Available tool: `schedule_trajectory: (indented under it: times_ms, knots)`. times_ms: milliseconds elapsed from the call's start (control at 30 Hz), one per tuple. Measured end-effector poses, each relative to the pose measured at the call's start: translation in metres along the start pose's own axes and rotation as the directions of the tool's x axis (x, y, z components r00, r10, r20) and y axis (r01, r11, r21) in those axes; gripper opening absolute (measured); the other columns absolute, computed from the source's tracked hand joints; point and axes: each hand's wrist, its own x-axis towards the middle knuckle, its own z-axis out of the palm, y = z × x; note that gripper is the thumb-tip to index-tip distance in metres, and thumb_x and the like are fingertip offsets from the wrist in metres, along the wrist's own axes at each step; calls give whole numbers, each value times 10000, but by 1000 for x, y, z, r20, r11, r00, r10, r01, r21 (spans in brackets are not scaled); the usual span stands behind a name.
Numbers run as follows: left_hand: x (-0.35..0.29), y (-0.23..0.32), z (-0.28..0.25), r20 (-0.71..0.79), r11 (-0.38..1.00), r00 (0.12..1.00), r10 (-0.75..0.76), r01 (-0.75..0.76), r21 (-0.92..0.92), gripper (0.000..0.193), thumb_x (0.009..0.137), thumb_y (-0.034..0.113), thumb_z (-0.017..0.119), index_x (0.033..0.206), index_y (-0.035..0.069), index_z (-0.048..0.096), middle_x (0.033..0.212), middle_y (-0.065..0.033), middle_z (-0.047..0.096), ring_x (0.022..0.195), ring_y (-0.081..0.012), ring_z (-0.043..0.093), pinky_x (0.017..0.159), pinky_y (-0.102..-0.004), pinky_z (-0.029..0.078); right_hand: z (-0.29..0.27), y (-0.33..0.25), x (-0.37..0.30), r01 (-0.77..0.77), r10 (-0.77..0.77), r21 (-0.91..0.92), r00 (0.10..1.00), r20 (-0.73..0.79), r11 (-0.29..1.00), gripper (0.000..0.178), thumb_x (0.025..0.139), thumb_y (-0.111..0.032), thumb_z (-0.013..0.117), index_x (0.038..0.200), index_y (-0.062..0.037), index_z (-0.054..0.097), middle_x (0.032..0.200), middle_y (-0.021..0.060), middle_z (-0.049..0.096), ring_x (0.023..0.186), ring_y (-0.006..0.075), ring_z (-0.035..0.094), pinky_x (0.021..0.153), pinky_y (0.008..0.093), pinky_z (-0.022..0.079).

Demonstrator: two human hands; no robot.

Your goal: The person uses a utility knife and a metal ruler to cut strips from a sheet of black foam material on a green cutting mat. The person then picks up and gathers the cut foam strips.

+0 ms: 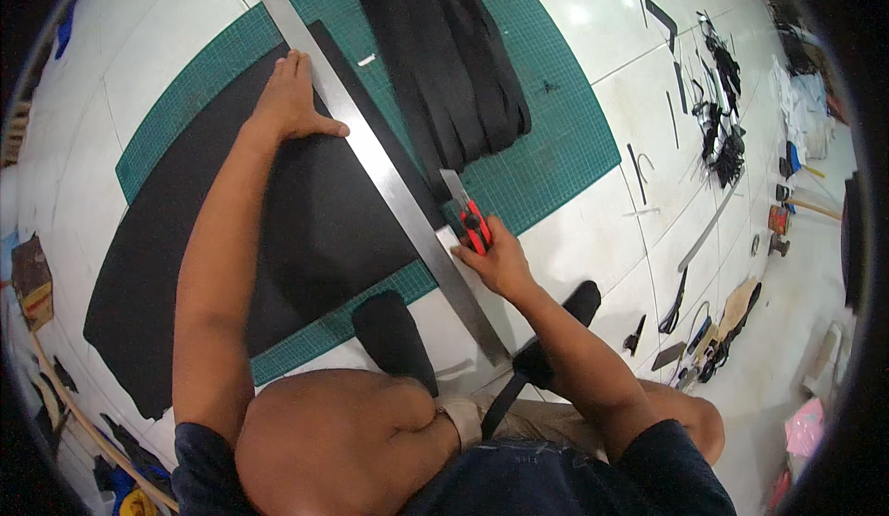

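A long steel ruler (384, 183) lies slantwise across a sheet of black material (306, 211), leaving a narrow strip of it showing on the right. My left hand (294, 99) is flat on the sheet and the ruler, thumb spread away from the fingers, pressing without gripping. In my right hand (500, 261) is a red and black utility knife (475, 227), its blade out and pointing away from me near the ruler's right edge. Under the sheet lies a green cutting mat (565, 136). A thick bundle of black strips (440, 62) rests on the mat, beyond the knife.
Black scraps (718, 109) and thin offcuts lie on the white tiled floor (593, 229) to the right. Scissors (674, 303) and other hand tools sit nearer on that side. Behind the ruler's near end are my feet and bent knees. A wooden pole (88, 437) lies at lower left.
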Motion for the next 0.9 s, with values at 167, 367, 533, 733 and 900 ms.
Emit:
schedule_trajectory:
  times_ms: [167,367,533,733,900]
  knots:
    - [10,-16,-13,-3,997,1000,-8,8,73,1491,455,663,912,1517,-114,211,1585,-316,238,1492,-465,209,1221,-464,270,-27,-16,2,17,-41,-186,991,-130,982,446,868,-380,774,1008,-49,510,829,204,664,799,434,663,680,476,510]
    - [10,-2,-17,72,997,997,-13,7,78,1488,467,688,892,1477,-169,214,1557,-367,226,1455,-516,245,1222,-464,259,-17,-108,68,108,-118,-169,992,-52,980,428,973,-390,599,1158,-30,458,909,297,679,863,500,666,752,577,505]
    - [10,7,-20,99,997,994,-49,43,68,1486,455,651,921,1493,-138,207,1578,-322,220,1472,-476,241,1197,-498,293,14,-195,165,236,-235,-329,971,42,914,323,978,-224,486,1169,29,424,977,358,664,947,516,664,872,571,510]
    - [11,6,-19,104,999,994,-34,32,27,1464,454,587,947,1502,-117,205,1573,-306,239,1475,-467,237,1196,-500,291,45,-246,220,260,-279,-439,960,21,860,320,960,-183,508,1175,43,442,1091,318,676,1049,444,679,936,506,523]
    - [5,6,-21,83,999,996,-45,42,34,1442,457,577,948,1506,-94,221,1570,-288,251,1466,-460,252,1187,-502,303,50,-253,227,296,-301,-401,952,52,867,321,973,-201,491,1175,48,472,1103,319,675,1064,440,675,946,504,518]
